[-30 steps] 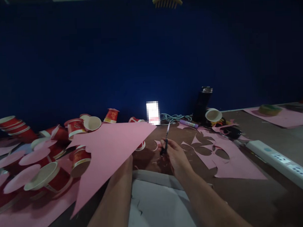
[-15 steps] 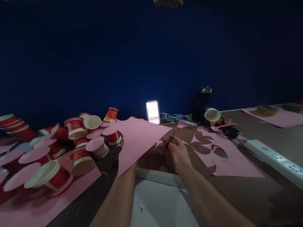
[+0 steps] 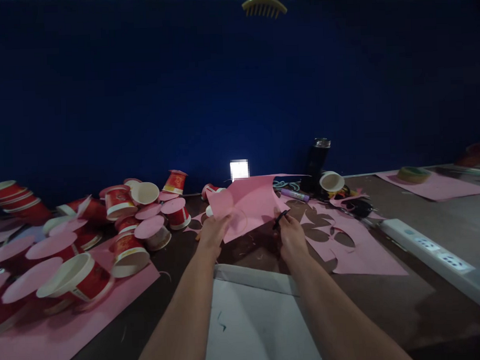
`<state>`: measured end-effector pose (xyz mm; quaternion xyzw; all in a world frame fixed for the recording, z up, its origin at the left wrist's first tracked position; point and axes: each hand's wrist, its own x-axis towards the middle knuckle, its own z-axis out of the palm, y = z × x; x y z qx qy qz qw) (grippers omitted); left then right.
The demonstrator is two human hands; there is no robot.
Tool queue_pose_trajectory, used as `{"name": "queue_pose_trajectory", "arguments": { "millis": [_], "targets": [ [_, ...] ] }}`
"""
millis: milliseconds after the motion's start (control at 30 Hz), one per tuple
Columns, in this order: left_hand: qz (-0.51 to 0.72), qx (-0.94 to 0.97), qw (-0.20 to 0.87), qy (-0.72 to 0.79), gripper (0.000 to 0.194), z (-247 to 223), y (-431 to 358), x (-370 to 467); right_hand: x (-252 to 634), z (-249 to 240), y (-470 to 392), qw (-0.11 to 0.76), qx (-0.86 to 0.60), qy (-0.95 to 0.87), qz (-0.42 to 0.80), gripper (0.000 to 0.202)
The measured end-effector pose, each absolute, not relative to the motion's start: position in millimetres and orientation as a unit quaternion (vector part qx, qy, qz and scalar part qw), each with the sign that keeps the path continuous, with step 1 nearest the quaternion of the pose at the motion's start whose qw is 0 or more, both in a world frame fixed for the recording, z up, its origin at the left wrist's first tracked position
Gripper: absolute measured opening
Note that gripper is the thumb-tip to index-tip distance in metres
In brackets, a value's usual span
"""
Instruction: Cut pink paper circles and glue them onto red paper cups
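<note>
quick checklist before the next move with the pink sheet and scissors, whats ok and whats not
1. Left hand grips the pink sheet: ok, it holds the near left edge.
2. Right hand has the scissors: ok, held in the fingers.
3. Scissor blades open or shut: cannot tell, they do not show clearly.
4. Curved outline visible on the sheet: ok, faint, near the left hand.
5. Nothing lying close to the right hand: not ok, a cut-up pink offcut lies just beside it.
6. Power strip apart from the sheet: ok, well off to the right.
</note>
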<state>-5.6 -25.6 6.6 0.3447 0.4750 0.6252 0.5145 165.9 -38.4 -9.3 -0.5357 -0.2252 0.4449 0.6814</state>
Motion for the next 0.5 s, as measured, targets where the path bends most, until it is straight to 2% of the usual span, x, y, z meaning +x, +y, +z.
{"name": "queue_pose_trajectory", "arguments": {
  "millis": [167,267,367,500],
  "targets": [
    [0.690,0.260,0.510,0.443,0.017,13.4,-20.0,-11.1,158.6,-4.3,-45.4,0.676,-0.525,-0.228,0.465,0.038],
    [0.721,0.163,0.513,0.437,0.013,21.5,-18.7,-16.7,151.4,1.5,-53.0,0.634,-0.503,-0.297,0.507,0.034],
    [0.720,0.075,0.548,0.419,0.012,28.5,-19.6,-22.5,143.5,7.2,-60.4,0.583,-0.476,-0.341,0.563,0.039],
    [0.725,0.047,0.548,0.413,0.011,32.1,-21.7,-26.3,137.9,13.7,-66.8,0.538,-0.465,-0.382,0.591,0.040]
  ]
}}
